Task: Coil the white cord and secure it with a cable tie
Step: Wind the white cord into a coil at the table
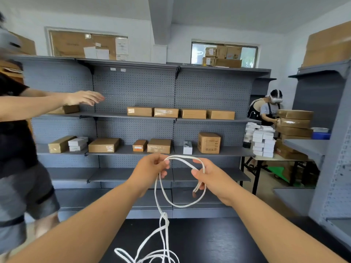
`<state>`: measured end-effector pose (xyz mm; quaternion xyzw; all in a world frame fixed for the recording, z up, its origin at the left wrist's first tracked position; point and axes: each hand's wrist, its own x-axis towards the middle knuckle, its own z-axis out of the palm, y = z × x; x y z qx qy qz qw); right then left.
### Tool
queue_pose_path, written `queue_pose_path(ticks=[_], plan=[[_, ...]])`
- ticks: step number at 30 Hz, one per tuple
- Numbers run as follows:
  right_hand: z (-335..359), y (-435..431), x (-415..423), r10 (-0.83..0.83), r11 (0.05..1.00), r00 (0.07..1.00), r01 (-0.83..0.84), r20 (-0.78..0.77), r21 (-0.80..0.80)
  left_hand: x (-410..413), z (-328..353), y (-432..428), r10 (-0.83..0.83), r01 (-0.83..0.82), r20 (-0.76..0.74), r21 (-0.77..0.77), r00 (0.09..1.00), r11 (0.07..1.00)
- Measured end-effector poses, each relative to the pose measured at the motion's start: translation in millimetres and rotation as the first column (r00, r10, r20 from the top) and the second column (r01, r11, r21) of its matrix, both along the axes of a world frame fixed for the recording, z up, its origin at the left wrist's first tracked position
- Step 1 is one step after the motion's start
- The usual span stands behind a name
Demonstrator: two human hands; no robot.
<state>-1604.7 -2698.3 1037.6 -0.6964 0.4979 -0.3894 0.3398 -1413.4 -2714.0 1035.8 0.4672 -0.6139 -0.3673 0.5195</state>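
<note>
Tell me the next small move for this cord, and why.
Probably draw more slack up with the left hand and lay a second loop into the right hand: only one loop of white cord hangs between them, the rest lies loose on the black table.

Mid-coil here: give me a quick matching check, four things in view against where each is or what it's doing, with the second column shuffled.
Things:
1. left hand
2. right hand
3. upright cardboard box
4. stack of small white boxes

Places or states:
a. on the side table at the right
b. grips the white cord loop, with a short end dangling below it
c. on the grey shelf behind the loop
d. pinches the loop where the slack drops to the black table

Pairs: 1-d, 2-b, 3-c, 4-a
</note>
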Motion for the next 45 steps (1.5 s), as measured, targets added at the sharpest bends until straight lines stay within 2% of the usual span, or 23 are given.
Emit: queue_pose_path(ticks=[7,11,15,18,21,24,27,29,31,34,37,40,45], plan=[[3,0,-2,-0.093,0.986,0.948,0.045,-0.305,-0.160,3,7,-4,0.028,-0.026,0.034,-0.069,0.999,0.997],[3,-2,-3,-0.167,0.967,0.871,0.052,-0.462,-0.250,3,13,-2,0.113,-0.069,0.256,-0.176,0.960,0.982],[-1,-2,-1,-0.180,0.961,0.895,0.072,-0.409,-0.265,-2,21,4,0.240,-0.088,0.452,-0.332,0.859,0.939],[-5,-4,2,-0.234,0.946,0.837,0.080,-0.494,-0.313,-7,27,8,0.308,-0.063,0.562,-0.412,0.768,0.909],[-5,-5,4,-0.286,0.931,0.779,0.088,-0.558,-0.354,-11,32,8,0.335,-0.018,0.650,-0.444,0.682,0.896],[0,-2,8,-0.245,0.929,0.833,0.055,-0.496,-0.367,-17,33,6,0.293,0.045,0.712,-0.415,0.638,0.909],[6,-2,11,-0.196,0.944,0.861,0.035,-0.470,-0.329,-19,28,4,0.279,0.081,0.706,-0.430,0.651,0.899],[8,-4,14,-0.139,0.971,0.933,0.062,-0.333,-0.233,-19,25,3,0.270,0.084,0.700,-0.427,0.661,0.900],[9,-3,18,-0.104,0.990,0.982,0.087,-0.156,-0.114,-19,22,2,0.215,0.074,0.658,-0.382,0.722,0.921],[12,-1,18,-0.104,0.992,0.986,0.094,-0.132,-0.084,-18,16,3,0.076,0.046,0.476,-0.240,0.876,0.970],[12,0,16,-0.110,0.991,0.986,0.098,-0.129,-0.092,-15,7,4,-0.104,0.119,0.226,-0.057,0.969,0.991],[10,-2,13,-0.116,0.989,0.989,0.107,-0.092,-0.098,-11,-5,8,-0.252,0.248,0.034,0.102,0.967,0.964],[11,-4,4,-0.091,0.995,0.995,0.090,-0.036,-0.033,-3,-22,14,-0.333,0.311,0.081,0.204,0.939,0.928]])
